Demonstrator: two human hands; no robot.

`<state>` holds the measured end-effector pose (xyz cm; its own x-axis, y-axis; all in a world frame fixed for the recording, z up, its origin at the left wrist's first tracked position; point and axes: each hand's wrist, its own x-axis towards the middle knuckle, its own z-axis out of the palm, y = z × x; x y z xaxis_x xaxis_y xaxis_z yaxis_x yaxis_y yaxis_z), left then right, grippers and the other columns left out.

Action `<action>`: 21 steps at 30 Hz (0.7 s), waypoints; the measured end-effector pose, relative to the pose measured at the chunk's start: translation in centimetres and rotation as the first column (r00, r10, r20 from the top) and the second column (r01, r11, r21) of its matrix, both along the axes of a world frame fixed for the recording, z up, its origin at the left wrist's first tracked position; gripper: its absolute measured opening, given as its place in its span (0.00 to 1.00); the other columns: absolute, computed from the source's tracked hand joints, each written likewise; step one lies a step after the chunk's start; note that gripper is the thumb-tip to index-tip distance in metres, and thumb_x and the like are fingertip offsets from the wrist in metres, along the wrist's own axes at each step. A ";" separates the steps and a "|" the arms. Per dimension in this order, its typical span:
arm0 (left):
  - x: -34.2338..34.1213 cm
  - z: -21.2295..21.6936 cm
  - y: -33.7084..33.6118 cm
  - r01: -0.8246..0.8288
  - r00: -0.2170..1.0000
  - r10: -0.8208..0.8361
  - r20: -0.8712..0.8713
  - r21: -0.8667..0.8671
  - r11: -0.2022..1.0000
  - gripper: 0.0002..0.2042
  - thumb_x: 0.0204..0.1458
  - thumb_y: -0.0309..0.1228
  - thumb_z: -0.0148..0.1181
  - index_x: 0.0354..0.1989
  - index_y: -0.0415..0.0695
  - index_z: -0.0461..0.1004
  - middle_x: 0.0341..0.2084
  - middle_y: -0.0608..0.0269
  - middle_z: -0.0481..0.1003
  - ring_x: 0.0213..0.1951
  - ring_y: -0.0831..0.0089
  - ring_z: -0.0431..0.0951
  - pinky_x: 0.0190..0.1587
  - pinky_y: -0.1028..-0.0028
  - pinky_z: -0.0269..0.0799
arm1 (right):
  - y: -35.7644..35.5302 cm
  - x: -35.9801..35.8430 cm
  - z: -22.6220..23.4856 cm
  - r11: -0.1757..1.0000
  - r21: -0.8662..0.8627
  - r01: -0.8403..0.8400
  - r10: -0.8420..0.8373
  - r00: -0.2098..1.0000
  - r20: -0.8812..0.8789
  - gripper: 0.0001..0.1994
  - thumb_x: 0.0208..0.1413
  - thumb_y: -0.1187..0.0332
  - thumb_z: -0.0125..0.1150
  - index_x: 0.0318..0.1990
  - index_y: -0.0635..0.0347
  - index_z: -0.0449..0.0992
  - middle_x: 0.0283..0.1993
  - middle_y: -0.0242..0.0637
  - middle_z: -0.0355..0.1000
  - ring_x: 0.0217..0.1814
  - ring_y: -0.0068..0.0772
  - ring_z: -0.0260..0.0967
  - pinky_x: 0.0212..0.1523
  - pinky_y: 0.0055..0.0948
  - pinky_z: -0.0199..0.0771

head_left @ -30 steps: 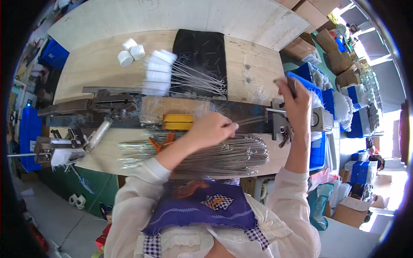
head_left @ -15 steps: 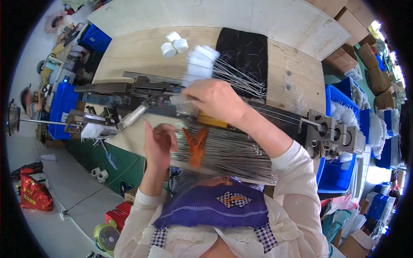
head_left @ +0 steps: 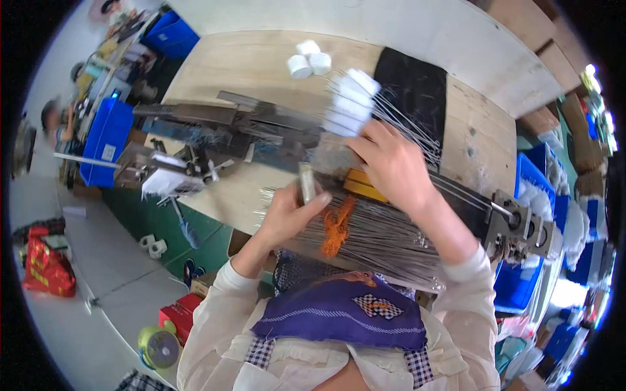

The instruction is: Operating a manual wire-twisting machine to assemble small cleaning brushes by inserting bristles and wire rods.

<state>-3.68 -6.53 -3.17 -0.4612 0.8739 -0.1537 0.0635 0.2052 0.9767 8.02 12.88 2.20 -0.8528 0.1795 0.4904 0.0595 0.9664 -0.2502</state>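
Observation:
My left hand (head_left: 291, 213) grips a short grey metal bar (head_left: 305, 184) upright at the near edge of the wooden bench (head_left: 248, 65). My right hand (head_left: 390, 163) lies palm down over a long dark metal machine (head_left: 261, 127), its fingers on a clear plastic wrap beside a yellow block (head_left: 362, 185). Under both hands lies a thick bundle of thin steel wires (head_left: 385, 238) tied with an orange cord (head_left: 336, 225). More wires with white fluffy tips (head_left: 349, 98) fan out just beyond my right hand.
A black cloth (head_left: 417, 91) covers the bench's far side, with white rolls (head_left: 308, 58) beside it. The machine ends in a metal head (head_left: 525, 228) at right. Blue bins (head_left: 107, 133) stand at left, further blue bins (head_left: 521, 287) at right. A person (head_left: 55, 120) sits far left.
The view has swung left. My right hand moved from the machine's right end onto the wrap at its middle. My left hand came up and took hold of the grey bar.

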 end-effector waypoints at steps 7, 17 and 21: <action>-10.1 -4.0 -8.3 -0.696 0.621 0.679 0.391 -0.123 0.707 0.23 0.62 0.51 0.47 0.38 0.41 0.75 0.15 0.67 0.70 0.11 0.82 0.60 0.13 0.81 0.47 | -1.5 4.3 -5.6 0.966 0.169 0.195 -0.207 0.977 0.057 0.09 0.48 0.75 0.55 0.38 0.60 0.73 0.42 0.34 0.67 0.36 0.36 0.72 0.29 0.28 0.78; -6.1 -4.8 -7.1 -0.763 0.626 0.680 0.382 0.122 0.635 0.12 0.64 0.39 0.49 0.31 0.45 0.68 0.15 0.76 0.56 0.14 0.86 0.52 0.14 0.81 0.45 | -1.4 11.5 -2.3 0.968 -0.081 0.239 -0.214 0.947 0.238 0.05 0.47 0.74 0.57 0.33 0.58 0.71 0.33 0.38 0.71 0.31 0.42 0.75 0.29 0.35 0.76; 2.6 0.4 -0.9 -0.280 0.958 0.222 0.179 0.434 0.856 0.15 0.66 0.40 0.43 0.31 0.45 0.67 0.14 0.76 0.58 0.14 0.86 0.53 0.15 0.82 0.48 | 0.3 15.1 2.1 0.840 -0.273 0.469 -0.476 0.879 0.045 0.08 0.51 0.76 0.62 0.39 0.60 0.73 0.29 0.43 0.74 0.30 0.44 0.77 0.29 0.32 0.74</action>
